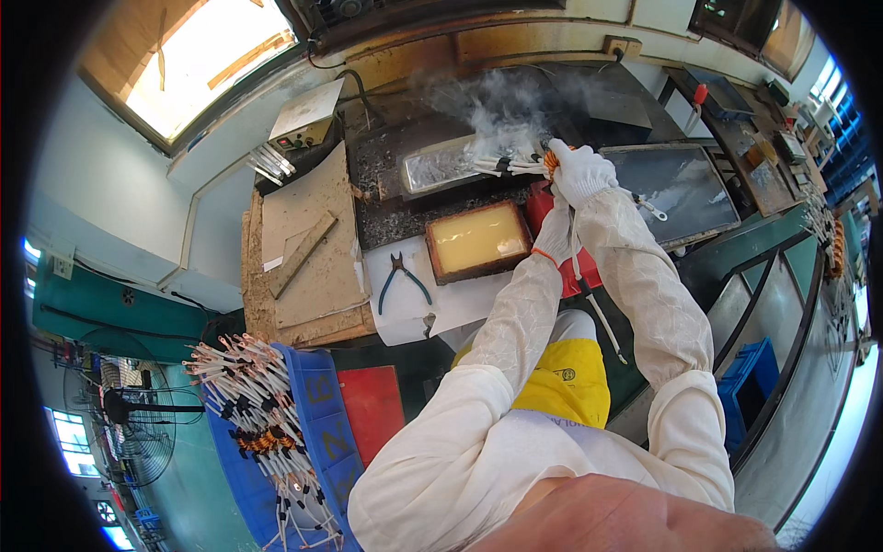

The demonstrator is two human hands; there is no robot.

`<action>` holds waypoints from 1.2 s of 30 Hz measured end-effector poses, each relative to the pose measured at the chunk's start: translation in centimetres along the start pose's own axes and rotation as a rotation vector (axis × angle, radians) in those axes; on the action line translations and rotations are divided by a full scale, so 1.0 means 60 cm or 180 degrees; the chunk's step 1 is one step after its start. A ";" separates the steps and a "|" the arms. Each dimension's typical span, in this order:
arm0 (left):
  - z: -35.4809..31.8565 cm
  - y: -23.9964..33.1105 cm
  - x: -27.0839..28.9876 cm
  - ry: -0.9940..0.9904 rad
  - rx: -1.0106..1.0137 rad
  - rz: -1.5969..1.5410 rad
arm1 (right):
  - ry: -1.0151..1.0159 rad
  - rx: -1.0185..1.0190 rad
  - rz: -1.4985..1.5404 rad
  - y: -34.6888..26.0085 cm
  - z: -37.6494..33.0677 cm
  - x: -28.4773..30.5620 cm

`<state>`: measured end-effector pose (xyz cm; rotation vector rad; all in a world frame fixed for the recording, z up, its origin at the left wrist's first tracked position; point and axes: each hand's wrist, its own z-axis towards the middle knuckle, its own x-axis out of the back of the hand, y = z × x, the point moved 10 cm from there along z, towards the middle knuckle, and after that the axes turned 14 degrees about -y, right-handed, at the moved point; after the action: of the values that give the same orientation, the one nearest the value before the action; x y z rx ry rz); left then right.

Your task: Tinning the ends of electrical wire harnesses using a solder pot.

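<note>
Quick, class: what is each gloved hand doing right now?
Left hand: closed on the cables.
Right hand: closed on the wire bundle over the smoking tray.

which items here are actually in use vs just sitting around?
In use:
- right hand, gloved, gripping the wire bundle
- left hand, gloved, under it on the trailing leads
- smoking solder bath, wire tips over it

Lying about:
- pliers
- amber tray
- blue crate of wire bundles
- cardboard pieces

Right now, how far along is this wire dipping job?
Nothing in view shows finished pieces. In hand: the right hand holds a wire bundle with its ends over the smoking metal bath, while the left hand steadies the trailing leads. Left: the blue bin is full of similar wires.
</note>
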<state>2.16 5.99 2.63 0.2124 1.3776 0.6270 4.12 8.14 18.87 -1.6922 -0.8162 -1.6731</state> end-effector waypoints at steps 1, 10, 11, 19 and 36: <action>0.000 -0.003 0.000 -0.0004 0.0011 -0.0005 | -0.0014 -0.0015 -0.0018 0.002 0.002 -0.002; 0.006 -0.013 0.051 -0.0048 -0.0046 0.1004 | -0.0155 -0.0080 -0.0001 0.002 0.002 -0.002; 0.009 -0.003 0.045 -0.0156 -0.0261 0.1334 | -0.0152 -0.0089 -0.0005 0.001 0.002 -0.002; 0.010 0.000 0.058 -0.0195 -0.0344 0.1956 | -0.0251 -0.0096 0.0009 -0.001 0.004 -0.002; 0.027 -0.037 0.064 -0.0253 -0.0013 -0.0117 | -0.0116 -0.0072 -0.0004 0.001 0.004 -0.003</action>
<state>4.59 6.52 -1.37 0.2062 1.3011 0.5849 4.29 8.30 18.71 -1.7424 -0.8185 -1.6626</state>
